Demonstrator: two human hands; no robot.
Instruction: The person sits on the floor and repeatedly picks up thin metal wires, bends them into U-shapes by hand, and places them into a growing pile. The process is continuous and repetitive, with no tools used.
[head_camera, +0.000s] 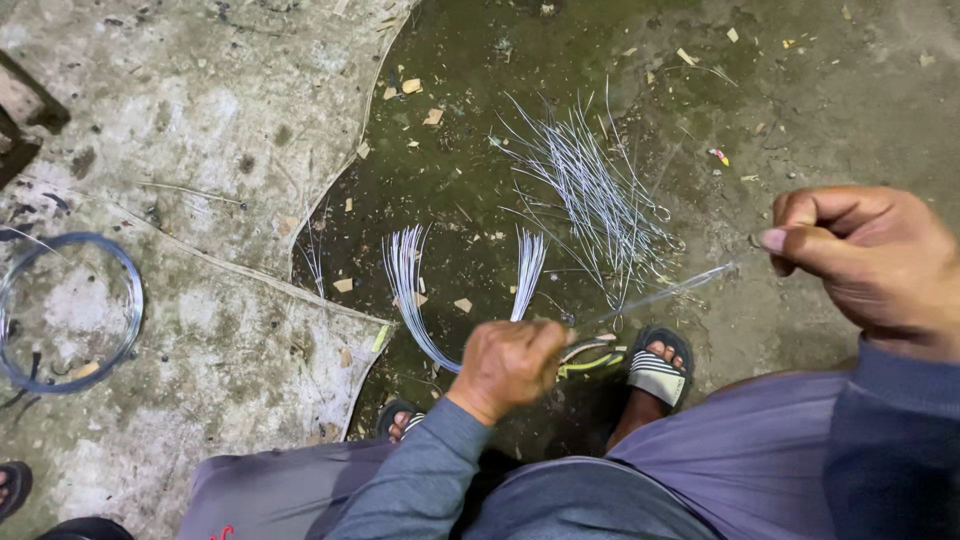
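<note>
My left hand (508, 365) is closed around a U-shaped bundle of thin silvery wires (410, 290) whose two ends fan upward. It also seems to grip a tool with yellow-and-grey handles (592, 355), only partly visible. My right hand (868, 260) pinches the far end of a single straight wire (665, 292) between thumb and forefinger. That wire runs taut from the left hand up to the right hand. A loose pile of cut wire pieces (590, 190) lies on the dark wet floor ahead of my feet.
A coil of wire (68, 312) lies on the pale concrete at the left. My sandalled right foot (655, 370) and left toes (402, 422) rest below the hands. Wood chips and debris scatter across the wet patch. Another foot (10, 488) shows at the bottom left.
</note>
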